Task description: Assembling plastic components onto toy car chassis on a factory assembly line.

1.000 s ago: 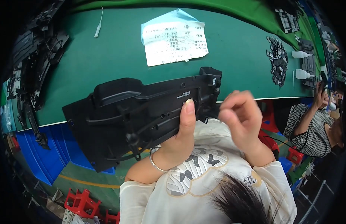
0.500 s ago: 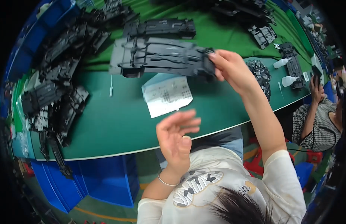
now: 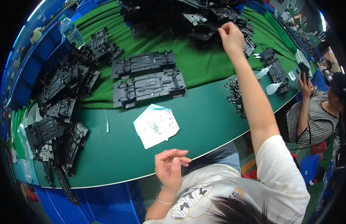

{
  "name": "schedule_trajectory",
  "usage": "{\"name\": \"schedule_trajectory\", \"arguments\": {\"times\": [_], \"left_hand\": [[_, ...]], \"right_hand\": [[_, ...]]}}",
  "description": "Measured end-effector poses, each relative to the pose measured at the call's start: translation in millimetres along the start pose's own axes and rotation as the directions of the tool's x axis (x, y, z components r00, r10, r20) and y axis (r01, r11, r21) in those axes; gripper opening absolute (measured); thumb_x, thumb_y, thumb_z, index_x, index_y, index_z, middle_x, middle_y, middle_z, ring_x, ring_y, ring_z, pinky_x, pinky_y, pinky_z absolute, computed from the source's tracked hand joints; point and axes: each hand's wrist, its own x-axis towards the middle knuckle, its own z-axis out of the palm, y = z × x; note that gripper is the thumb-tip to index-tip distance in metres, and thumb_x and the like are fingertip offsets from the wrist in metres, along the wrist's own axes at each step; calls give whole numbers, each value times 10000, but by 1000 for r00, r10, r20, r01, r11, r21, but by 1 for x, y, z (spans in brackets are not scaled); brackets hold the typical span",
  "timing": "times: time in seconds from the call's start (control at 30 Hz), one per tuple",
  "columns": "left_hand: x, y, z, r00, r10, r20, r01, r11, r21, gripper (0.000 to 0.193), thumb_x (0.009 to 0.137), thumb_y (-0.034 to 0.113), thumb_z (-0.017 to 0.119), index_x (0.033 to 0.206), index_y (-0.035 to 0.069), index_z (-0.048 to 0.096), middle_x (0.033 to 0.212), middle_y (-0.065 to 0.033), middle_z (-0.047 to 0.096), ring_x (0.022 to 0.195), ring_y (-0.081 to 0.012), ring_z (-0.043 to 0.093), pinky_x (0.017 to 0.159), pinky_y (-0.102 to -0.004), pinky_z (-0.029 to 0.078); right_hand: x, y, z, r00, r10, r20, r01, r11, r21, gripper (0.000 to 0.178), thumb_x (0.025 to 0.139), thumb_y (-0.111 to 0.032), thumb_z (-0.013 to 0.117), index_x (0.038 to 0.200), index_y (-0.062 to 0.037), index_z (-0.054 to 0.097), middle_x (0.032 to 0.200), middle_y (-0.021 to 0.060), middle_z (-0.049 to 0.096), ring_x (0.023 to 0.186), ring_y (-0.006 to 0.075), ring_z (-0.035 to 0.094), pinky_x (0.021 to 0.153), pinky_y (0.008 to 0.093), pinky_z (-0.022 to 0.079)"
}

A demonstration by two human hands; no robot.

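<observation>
My right hand point(image 3: 233, 39) is stretched to the heap at the back. Its fingers are closed at the edge of a black plastic part point(image 3: 205, 33) there; its exact grip is partly hidden. My left hand point(image 3: 169, 166) hovers near the table's front edge, open, fingers loosely bent, holding nothing. In front of it lies a creased white printed sheet point(image 3: 158, 125). Two long black moulded chassis plates lie side by side: the nearer chassis plate point(image 3: 150, 89) partly over the green table's edge of cloth, the farther chassis plate point(image 3: 144, 64) on the green cloth point(image 3: 201, 71).
Piled black parts point(image 3: 65, 84) fill the left side. A thin white stick point(image 3: 107, 121) lies on the table point(image 3: 203, 112). Small black pieces point(image 3: 235, 95), white squeeze bottles point(image 3: 273, 88) and another chassis plate point(image 3: 275, 71) are at the right, near a seated person point(image 3: 311, 119).
The chassis plate my right hand held now lies on the cloth beside the other one. That hand has moved back to the heap. The left hand stays near the front edge.
</observation>
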Motion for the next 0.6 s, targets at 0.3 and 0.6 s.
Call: {"name": "schedule_trajectory", "arguments": {"times": [0.3,0.6], "left_hand": [[3,0,1,999,-30,27,29,999,16,125,812,74,411,905,-3,377,781,-167,533,554,-153,542,454,-203,428],[-1,-2,-3,997,26,67,-31,997,65,84,804,42,413,868,-13,409,796,-162,528,570,-136,539,461,-183,420]], "right_hand": [[34,37,-1,875,-476,89,470,790,-394,104,704,-116,481,787,-149,532,731,29,526,739,219,505,604,322,429],[32,31,-60,970,-200,139,145,933,330,140,737,-103,540,865,-48,554,706,-24,547,652,39,482,606,173,378]]}}
